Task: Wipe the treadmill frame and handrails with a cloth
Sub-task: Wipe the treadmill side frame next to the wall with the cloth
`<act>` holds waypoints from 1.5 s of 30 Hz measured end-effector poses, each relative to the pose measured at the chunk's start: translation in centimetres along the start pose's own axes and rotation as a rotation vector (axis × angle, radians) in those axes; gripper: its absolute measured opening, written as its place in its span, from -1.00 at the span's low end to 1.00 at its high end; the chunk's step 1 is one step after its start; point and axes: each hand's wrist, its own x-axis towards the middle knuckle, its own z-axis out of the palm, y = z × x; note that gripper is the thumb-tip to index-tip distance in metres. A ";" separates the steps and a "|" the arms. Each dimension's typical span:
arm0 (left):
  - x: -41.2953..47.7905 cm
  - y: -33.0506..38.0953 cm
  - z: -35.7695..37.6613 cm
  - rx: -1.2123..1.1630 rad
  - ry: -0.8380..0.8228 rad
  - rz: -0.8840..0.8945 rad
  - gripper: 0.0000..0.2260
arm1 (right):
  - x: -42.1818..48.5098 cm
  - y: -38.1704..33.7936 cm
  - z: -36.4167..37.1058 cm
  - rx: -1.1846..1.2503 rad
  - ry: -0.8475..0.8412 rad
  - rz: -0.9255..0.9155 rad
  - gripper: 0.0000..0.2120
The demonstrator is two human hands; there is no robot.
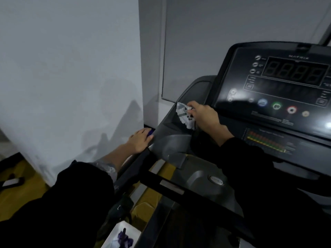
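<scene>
Gripping the cloth (184, 116), right hand (206, 118) reaches the frame (172, 140); left hand (140, 140) rests flat on handrail (133, 168).

The treadmill console (279, 83) runs off the right edge, and its small print and button labels are too blurred to read. The fingers (194, 105) of the right hand (206, 117) cover part of the crumpled cloth (184, 113). Under the left hand (140, 140) only a sliver of a blue object (150, 131) shows, and what it is cannot be told. A white box (129, 227) is cut off by the bottom edge, and the purple item (123, 238) inside it is a blur.
</scene>
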 end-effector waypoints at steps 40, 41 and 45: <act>3.0 -0.4 2.4 -0.215 -0.318 -0.002 -0.43 | 2.3 -2.1 11.4 0.016 -0.454 0.187 -0.51; 3.0 -0.4 2.4 -0.218 -0.318 0.003 -0.43 | 1.9 -2.1 11.4 0.012 -0.448 0.173 -0.51; 2.9 -0.5 2.5 -0.245 -0.308 0.009 -0.45 | -0.4 -1.9 12.0 -0.103 -0.348 0.051 -0.53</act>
